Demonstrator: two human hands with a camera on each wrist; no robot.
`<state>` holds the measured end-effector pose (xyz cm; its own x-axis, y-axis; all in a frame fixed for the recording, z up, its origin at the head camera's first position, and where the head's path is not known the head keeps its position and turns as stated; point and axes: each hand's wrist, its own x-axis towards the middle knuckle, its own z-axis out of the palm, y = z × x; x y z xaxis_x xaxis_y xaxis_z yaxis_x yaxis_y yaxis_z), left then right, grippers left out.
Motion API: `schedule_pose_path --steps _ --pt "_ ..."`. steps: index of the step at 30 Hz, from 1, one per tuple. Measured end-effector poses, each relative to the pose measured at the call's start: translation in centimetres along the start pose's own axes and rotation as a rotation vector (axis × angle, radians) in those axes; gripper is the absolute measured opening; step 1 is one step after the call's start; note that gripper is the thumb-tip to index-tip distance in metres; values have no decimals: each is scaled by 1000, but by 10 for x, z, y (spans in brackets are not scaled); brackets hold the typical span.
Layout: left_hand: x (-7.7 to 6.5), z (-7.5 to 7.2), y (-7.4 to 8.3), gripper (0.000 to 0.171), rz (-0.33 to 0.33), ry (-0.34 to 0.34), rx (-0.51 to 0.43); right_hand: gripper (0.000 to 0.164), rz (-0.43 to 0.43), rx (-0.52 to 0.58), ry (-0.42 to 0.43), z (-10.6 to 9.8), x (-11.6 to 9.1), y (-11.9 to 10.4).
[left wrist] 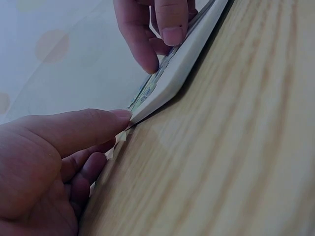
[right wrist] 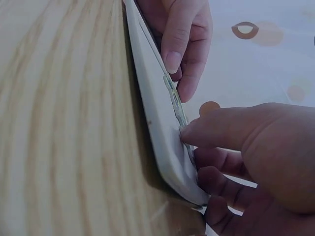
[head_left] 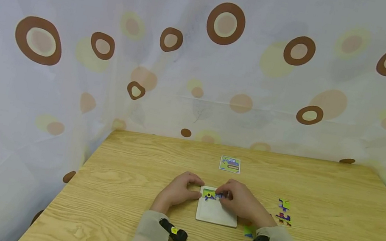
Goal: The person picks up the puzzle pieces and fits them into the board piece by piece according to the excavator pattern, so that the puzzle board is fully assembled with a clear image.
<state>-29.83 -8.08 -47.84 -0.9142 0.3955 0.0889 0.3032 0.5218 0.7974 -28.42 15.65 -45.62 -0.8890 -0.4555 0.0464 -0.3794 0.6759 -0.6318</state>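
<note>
A white puzzle tray (head_left: 217, 214) lies on the table in front of me. Joined green and purple puzzle pieces (head_left: 209, 194) fill part of its far side, one showing a yellow ring. My left hand (head_left: 177, 190) steadies the tray's far left corner between thumb and fingers; its thumb (left wrist: 106, 123) touches the rim in the left wrist view. Over the tray's far right part, my right hand (head_left: 242, 201) pinches a purple-blue puzzle piece (head_left: 219, 195) against the pieces there. Its fingers hide much of that piece. The right thumb (right wrist: 211, 129) is low over the tray.
Loose puzzle pieces (head_left: 284, 204) lie right of the tray, with a dark purple and red piece (head_left: 283, 217) nearer. A green piece (head_left: 249, 231) is partly hidden by the right wrist. Behind the tray lies a small picture card (head_left: 230, 164). A spotted curtain (head_left: 163, 111) borders the wooden table.
</note>
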Motion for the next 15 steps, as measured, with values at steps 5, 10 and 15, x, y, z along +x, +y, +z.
schedule_pose_path --steps 5,10,15 --pt "-1 0 -2 26 -5 -4 11 22 -15 16 -13 -1 -2 2" --pt "0 -1 -2 27 5 -2 22 23 -59 66 -11 -7 -5 5" --pt "0 -1 -1 27 -6 -4 29 24 -100 76 -17 -12 -9 5"
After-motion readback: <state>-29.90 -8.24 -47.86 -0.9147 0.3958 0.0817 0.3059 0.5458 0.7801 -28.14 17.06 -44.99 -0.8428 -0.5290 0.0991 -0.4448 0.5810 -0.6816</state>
